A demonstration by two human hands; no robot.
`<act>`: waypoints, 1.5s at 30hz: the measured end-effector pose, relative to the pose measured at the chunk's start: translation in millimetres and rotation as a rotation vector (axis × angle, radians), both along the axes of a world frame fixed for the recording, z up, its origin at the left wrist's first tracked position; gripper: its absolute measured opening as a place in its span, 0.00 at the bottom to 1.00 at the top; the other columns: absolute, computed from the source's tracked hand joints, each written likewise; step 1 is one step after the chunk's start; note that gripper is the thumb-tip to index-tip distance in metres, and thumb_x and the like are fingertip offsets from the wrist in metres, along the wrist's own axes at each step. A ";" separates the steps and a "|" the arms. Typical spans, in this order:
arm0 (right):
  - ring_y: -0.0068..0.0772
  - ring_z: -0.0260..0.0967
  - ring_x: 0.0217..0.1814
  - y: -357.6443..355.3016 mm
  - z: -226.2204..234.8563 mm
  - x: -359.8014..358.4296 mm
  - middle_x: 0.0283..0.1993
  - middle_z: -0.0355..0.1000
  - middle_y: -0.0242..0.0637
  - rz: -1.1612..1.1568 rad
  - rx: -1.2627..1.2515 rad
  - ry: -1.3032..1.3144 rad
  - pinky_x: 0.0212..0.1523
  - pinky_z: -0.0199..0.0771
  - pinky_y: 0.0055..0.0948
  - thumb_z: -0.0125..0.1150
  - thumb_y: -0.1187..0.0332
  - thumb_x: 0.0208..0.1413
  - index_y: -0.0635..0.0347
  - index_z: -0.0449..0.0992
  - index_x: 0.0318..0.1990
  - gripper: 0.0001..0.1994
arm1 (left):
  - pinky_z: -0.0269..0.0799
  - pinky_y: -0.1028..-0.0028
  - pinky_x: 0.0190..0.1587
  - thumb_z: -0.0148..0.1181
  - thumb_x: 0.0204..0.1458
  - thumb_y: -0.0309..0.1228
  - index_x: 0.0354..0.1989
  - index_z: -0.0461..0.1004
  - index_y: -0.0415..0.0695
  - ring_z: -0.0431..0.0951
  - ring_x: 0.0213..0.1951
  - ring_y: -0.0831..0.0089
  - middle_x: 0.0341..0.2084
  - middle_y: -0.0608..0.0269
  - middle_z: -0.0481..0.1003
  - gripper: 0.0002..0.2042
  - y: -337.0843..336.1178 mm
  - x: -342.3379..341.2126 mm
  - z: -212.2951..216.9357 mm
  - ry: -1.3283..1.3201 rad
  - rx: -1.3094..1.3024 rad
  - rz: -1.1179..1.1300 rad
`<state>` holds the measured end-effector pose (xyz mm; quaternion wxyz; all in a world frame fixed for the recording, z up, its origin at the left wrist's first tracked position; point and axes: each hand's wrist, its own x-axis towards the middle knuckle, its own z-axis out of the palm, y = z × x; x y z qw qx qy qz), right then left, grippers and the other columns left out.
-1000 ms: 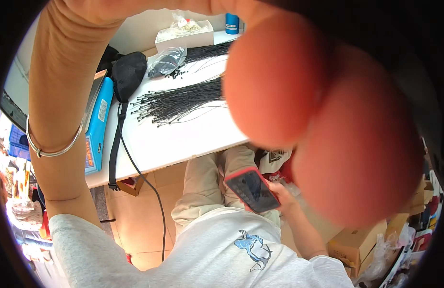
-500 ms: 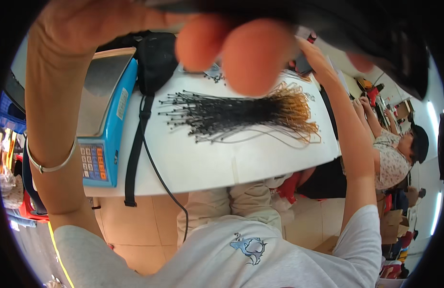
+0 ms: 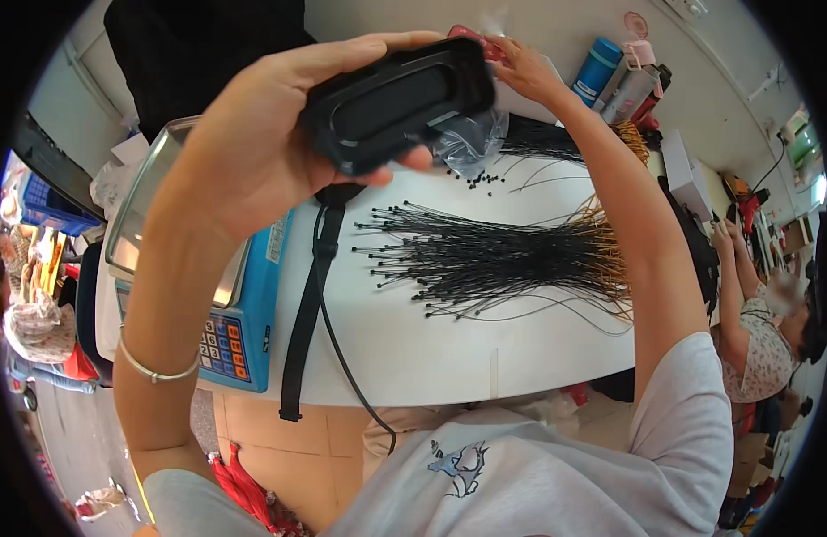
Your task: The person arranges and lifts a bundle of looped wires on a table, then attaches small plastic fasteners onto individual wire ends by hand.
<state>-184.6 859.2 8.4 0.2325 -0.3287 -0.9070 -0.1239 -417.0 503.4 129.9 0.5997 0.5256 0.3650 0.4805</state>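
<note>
Glossy Plastic, Polished Metal, Matt Cloth

The black case [image 3: 400,103] looks like smooth plastic, with glossy highlights along its ridges. The bag [image 3: 472,143] is clear, crinkled, shiny plastic. Polished metal forms the bangle [image 3: 154,377]. The scale [image 3: 267,309] has a smooth plastic casing. The strap [image 3: 308,313] resembles matt webbing; the shirt [image 3: 557,447] is soft, matt cloth; the tabletop [image 3: 413,358] looks smooth.

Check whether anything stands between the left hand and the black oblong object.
Nothing visible does: the left hand holds the black oblong object directly. The clear plastic bag shows beyond it, not between them.
</note>
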 end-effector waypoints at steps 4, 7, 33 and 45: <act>0.45 0.64 0.66 -61.4 17.3 55.7 0.66 0.66 0.38 0.007 -0.059 0.063 0.60 0.67 0.34 0.57 0.56 0.64 0.45 0.68 0.65 0.22 | 0.75 0.74 0.35 0.45 0.65 0.39 0.63 0.69 0.45 0.80 0.33 0.65 0.43 0.49 0.76 0.21 41.1 41.2 -19.1 0.418 0.167 0.445; 0.44 0.64 0.66 -112.3 28.0 99.8 0.69 0.62 0.36 0.140 0.025 0.055 0.60 0.67 0.33 0.59 0.58 0.64 0.47 0.68 0.64 0.22 | 0.74 0.72 0.28 0.49 0.64 0.39 0.56 0.70 0.42 0.78 0.24 0.66 0.35 0.55 0.78 0.18 141.5 27.3 -78.2 1.005 0.676 0.857; 0.28 0.53 0.27 -329.3 -108.5 673.7 0.23 0.62 0.35 -0.052 -0.111 1.086 0.32 0.58 0.25 0.42 0.75 0.50 0.58 0.68 0.24 0.07 | 0.70 0.70 0.34 0.57 0.58 0.33 0.37 0.81 0.43 0.74 0.27 0.70 0.28 0.64 0.80 0.09 -53.5 551.6 -177.5 0.709 -0.382 -0.265; 0.21 0.64 0.31 -366.4 -140.4 771.2 0.38 0.76 0.34 -0.527 -0.325 1.181 0.32 0.63 0.16 0.59 0.71 0.58 0.61 0.78 0.50 0.13 | 0.72 0.64 0.50 0.63 0.52 0.43 0.51 0.75 0.37 0.78 0.44 0.53 0.49 0.48 0.77 0.24 -209.3 607.7 -589.6 1.123 -0.121 -0.381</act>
